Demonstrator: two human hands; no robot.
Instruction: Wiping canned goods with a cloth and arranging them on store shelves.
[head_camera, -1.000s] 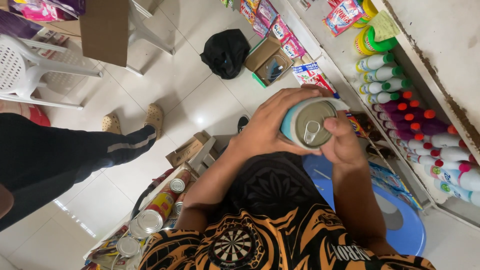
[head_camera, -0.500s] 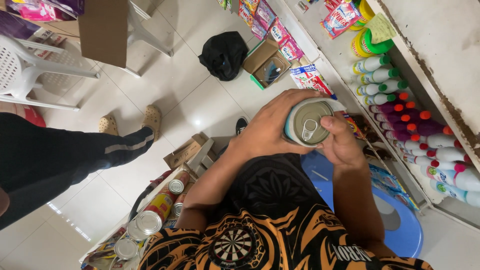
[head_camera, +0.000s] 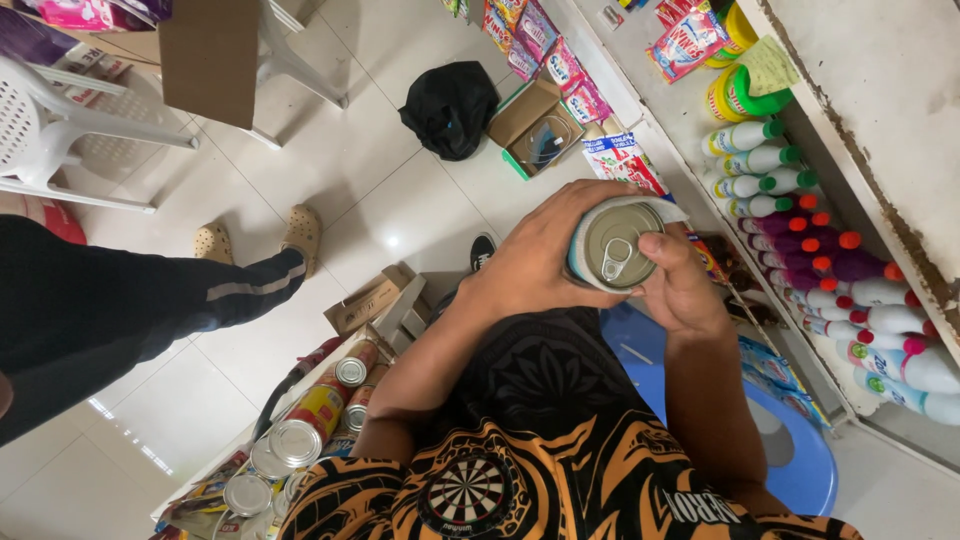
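Note:
My left hand (head_camera: 530, 265) is wrapped around the side of a tin can (head_camera: 612, 245) held up in front of my chest. The can's silver lid with its pull tab faces me. My right hand (head_camera: 690, 290) holds the can from the other side, with its thumb lying across the lid's rim beside the tab. Below the hands I see my black and orange patterned shirt (head_camera: 540, 480).
Another person's dark-trousered leg (head_camera: 120, 300) and beige sandals (head_camera: 300, 232) stand at the left. Several cans (head_camera: 300, 430) lie in a tray at lower left, beside cardboard boxes (head_camera: 375, 300). A blue stool (head_camera: 790, 440), bottle shelves (head_camera: 830, 260), a black bag (head_camera: 450, 105) and a white chair (head_camera: 60, 130) surround me.
The can and both hands stay in almost the same spot. The right thumb has shifted a little on the lid's rim.

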